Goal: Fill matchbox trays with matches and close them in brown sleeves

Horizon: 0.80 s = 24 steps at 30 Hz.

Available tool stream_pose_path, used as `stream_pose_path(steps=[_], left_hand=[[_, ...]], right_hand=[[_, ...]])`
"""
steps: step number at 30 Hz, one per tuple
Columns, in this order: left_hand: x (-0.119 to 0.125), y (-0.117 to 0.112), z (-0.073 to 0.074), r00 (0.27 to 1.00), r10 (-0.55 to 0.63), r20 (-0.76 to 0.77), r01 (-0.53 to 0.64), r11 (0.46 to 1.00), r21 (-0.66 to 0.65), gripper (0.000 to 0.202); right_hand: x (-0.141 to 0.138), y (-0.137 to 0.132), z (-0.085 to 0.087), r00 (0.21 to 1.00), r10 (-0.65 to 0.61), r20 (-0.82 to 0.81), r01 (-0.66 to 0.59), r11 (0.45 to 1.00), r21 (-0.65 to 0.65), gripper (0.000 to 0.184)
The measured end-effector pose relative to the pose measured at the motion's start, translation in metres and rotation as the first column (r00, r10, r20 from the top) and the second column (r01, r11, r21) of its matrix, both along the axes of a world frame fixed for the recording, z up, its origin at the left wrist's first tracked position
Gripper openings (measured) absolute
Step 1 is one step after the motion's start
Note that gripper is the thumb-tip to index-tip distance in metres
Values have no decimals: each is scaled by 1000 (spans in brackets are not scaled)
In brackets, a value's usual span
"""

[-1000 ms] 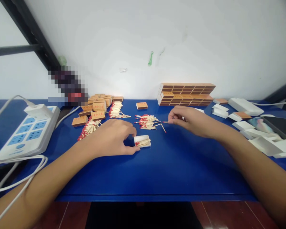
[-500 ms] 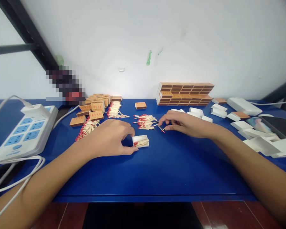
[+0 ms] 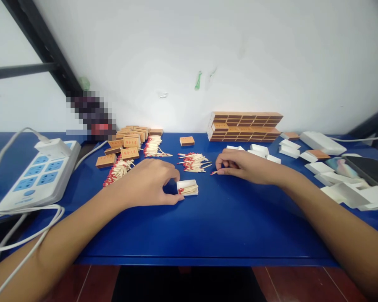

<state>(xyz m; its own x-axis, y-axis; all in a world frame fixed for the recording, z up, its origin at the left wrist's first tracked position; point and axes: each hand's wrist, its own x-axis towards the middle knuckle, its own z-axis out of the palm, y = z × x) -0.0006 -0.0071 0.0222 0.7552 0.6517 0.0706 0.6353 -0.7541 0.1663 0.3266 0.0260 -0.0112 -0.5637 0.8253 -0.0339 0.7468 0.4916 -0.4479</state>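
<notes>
My left hand (image 3: 151, 182) grips the left end of a small white matchbox tray (image 3: 183, 183), thumb at its near corner and index finger at the far one. Several matches (image 3: 189, 190) lie in the tray, red heads to the left. To the right, my right hand (image 3: 239, 165) is closed in a pinch; a match (image 3: 214, 173) pokes out of the fingertips, its red head pointing left. How many matches it holds is partly hidden. Between and beyond my hands lies a loose pile of matches (image 3: 193, 162) on the blue table.
Closed matchboxes (image 3: 130, 142) and more matches (image 3: 153, 146) lie at the left. One matchbox (image 3: 187, 141) sits behind the pile. A stack of matchboxes (image 3: 244, 127) stands by the wall. White trays (image 3: 327, 168), a phone (image 3: 370, 170) and a power strip (image 3: 38, 176) flank the table.
My right fingers have drawn together around a match, where crossed matches showed at the fingertips before. My left hand keeps its place at the tray; the whole view has shifted slightly.
</notes>
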Motion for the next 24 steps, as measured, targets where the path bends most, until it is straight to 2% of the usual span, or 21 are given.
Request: stream_pose_path(steps=[6, 13, 17, 24], left_hand=[[0, 0, -2, 1000, 4, 18, -4, 1000, 24, 28], [-1, -1, -3, 1000, -3, 20, 2, 1000, 29, 26], [0, -1, -4, 999, -21, 49, 19, 998, 52, 26], [1, -4, -9, 998, -33, 58, 29, 997, 71, 27]], right_hand=[[-3, -7, -1, 999, -43, 11, 42, 999, 22, 30], [-45, -36, 10, 985, -23, -169, 36, 996, 76, 29], [-69, -51, 9, 984, 4, -180, 16, 994, 111, 21], [-79, -52, 4, 982, 49, -181, -27, 992, 121, 13]])
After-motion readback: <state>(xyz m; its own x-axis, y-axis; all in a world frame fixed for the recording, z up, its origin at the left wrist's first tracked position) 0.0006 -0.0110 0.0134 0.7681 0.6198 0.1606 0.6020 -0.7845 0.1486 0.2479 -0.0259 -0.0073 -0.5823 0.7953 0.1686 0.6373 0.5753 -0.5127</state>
